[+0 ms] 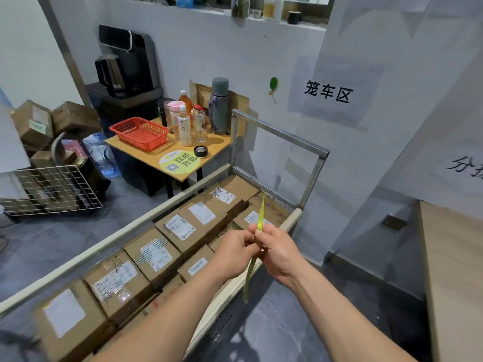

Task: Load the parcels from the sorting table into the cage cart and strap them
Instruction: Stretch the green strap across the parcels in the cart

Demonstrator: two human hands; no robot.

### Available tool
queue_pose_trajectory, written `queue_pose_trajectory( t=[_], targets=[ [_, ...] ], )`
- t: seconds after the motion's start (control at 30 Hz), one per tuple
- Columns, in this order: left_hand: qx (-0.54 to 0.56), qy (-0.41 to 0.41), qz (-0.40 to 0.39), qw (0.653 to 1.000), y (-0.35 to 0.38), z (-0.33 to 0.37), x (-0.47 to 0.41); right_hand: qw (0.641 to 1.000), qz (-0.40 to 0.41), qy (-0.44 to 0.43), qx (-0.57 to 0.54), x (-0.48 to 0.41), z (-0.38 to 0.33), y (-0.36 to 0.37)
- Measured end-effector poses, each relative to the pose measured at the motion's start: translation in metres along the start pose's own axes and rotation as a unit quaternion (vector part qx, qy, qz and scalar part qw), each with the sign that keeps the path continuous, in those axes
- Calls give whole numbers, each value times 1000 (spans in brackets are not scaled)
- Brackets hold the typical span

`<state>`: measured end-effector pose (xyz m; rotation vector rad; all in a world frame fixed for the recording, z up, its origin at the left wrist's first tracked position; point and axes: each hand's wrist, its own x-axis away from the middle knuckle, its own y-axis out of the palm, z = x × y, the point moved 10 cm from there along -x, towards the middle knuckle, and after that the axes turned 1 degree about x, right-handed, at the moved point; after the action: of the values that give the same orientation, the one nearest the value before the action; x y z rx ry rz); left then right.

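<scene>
Grey floor (282, 333) runs beneath both forearms. The left hand (234, 253) and right hand (278, 250) meet, the fingers (247, 235) of both pinched on a yellow-green strap (260, 215), which rises above the fingers and hangs below them. Under and left of the fingers, labelled parcels (156, 253) fill the cage cart (281, 131). Beyond, a counter (217, 150) carries a red basket (139, 133) and bottles (184, 129).

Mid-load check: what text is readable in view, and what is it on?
"笼车区": wall sign.
"欢迎光临": green sticker on the table.
"分", then cut off by the frame edge: right-hand sign.
Parcel labels and bottle print: too blurred to read.
</scene>
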<state>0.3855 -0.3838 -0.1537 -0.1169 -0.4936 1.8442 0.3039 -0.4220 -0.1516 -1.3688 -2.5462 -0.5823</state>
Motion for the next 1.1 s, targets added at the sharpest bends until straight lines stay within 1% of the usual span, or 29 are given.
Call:
queue_pose_trajectory(
  t=[0.17,0.33,0.43,0.7,0.9,1.03,1.1],
  targets=[
    [-8,5,-41,999,-24,-19,43,999,11,-7,35,35,25,38],
    [-34,-6,-50,998,-54,-38,79,996,46,16,81,52,48,60],
    [-34,-29,-45,998,-71,-52,95,993,55,19,99,57,50,75],
    [-14,-80,-15,997,-102,-83,145,995,12,8,97,67,58,114],
    [-43,-102,11,994,-122,-91,184,995,-16,5,95,81,71,135],
    [-33,-96,23,995,-130,-90,206,998,-51,22,39,98,81,161],
    [-29,-92,29,995,-134,-90,214,998,-56,26,26,107,85,170]
  ],
)
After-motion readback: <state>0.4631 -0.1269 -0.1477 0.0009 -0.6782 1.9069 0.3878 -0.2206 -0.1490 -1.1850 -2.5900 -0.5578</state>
